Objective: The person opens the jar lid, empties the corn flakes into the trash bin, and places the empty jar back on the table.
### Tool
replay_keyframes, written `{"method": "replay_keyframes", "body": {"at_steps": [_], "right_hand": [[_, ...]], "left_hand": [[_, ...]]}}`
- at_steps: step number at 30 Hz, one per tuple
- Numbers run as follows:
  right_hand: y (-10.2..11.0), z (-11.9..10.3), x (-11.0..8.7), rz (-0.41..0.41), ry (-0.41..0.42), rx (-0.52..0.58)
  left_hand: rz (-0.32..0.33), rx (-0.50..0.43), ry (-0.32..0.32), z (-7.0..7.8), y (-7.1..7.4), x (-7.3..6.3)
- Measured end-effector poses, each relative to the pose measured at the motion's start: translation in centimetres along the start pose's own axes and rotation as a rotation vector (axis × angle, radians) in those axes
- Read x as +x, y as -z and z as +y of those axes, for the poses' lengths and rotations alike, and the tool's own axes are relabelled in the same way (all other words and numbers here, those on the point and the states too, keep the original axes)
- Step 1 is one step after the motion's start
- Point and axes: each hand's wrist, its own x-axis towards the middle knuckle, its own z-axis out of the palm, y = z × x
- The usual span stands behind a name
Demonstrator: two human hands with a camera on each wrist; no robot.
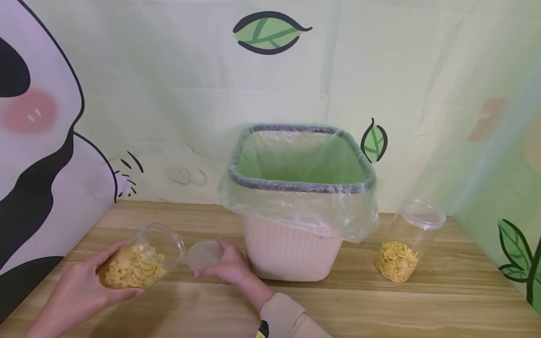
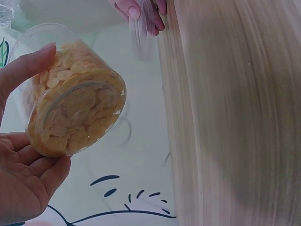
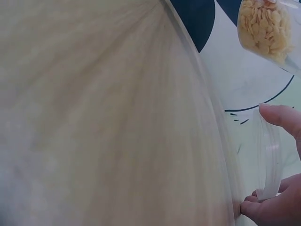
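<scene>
My left hand (image 1: 86,286) grips a clear plastic jar (image 1: 162,244) by its lower part, tilted with its mouth toward the right. Yellow flakes (image 1: 134,268), like corn flakes, fill its lower half; in the left wrist view the flakes (image 2: 75,110) show through the jar's bottom. My right hand (image 1: 230,264) holds a round translucent lid (image 1: 205,256) by its edge, just right of the jar's open mouth. Seen from the right wrist, the lid (image 3: 268,155) stands edge-on between thumb and fingers.
A pale ribbed bin (image 1: 291,249) with a grey rim and a clear liner bag (image 1: 304,206) stands at the centre back. To its right is a second lidded jar (image 1: 422,230) with flakes in the bottom. All rests on a wooden table (image 1: 203,310) before a printed backdrop.
</scene>
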Motion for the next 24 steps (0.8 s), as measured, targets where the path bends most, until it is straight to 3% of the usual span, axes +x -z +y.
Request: {"method": "replay_keyframes", "body": {"at_steps": [24], "right_hand": [[0.56, 0.23, 0.58, -0.031, 0.054, -0.176]], "left_hand": [[-0.016, 0.001, -0.006, 0.18, -0.1, 0.18]]}}
